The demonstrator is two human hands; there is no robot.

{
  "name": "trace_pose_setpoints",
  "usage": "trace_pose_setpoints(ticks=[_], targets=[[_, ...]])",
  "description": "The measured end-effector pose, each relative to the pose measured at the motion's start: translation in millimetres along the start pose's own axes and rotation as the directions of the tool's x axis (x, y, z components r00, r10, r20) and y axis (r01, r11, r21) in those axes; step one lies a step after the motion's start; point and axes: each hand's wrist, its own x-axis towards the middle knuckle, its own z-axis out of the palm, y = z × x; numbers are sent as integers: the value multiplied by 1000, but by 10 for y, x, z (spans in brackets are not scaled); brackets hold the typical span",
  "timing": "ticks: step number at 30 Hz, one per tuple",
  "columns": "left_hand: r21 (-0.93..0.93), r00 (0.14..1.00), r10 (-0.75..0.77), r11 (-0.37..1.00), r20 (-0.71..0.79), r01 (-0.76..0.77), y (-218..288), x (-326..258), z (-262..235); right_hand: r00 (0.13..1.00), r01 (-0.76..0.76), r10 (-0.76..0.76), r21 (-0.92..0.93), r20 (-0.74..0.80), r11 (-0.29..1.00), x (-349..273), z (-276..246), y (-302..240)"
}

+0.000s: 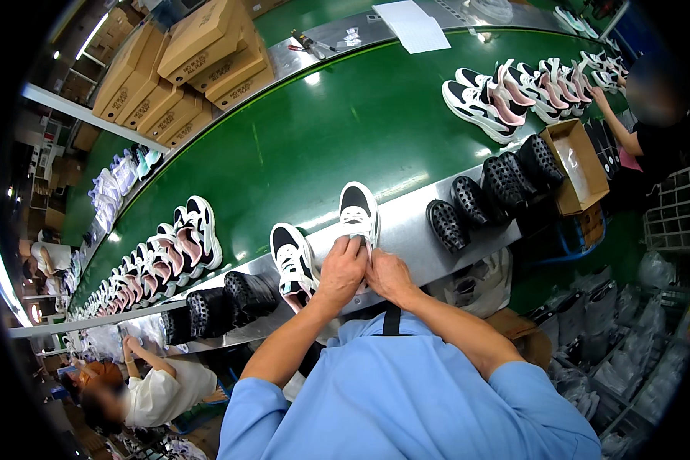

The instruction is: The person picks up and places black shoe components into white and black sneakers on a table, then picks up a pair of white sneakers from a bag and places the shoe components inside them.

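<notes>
A black-and-white sneaker stands on the metal ledge at the belt's near edge, its toe pointing away from me. My left hand is closed on its upper around the tongue and collar. Pressed in close beside it, my right hand grips the right side of the same opening with bent fingers. Both hands cover the heel and most of the collar. A second sneaker with white laces and a pink lining stands just left of my left hand, untouched.
Black shoe forms line the ledge to the right, with more forms at left. Sneaker rows stand on the green belt. An open carton sits at right, and shoe boxes are stacked far left. Co-workers are at both sides.
</notes>
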Motion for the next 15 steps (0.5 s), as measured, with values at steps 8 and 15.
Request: trace_pose_setpoints(ticks=[8,15], targets=[[-162,884,-460,881,-82,443,340,-469,37,1000,27,-28,226,1,974,-59,109,75],[-297,679,-733,656,-32,694,290,-217,362,983,81,-145,451,110,889,37,259,433]])
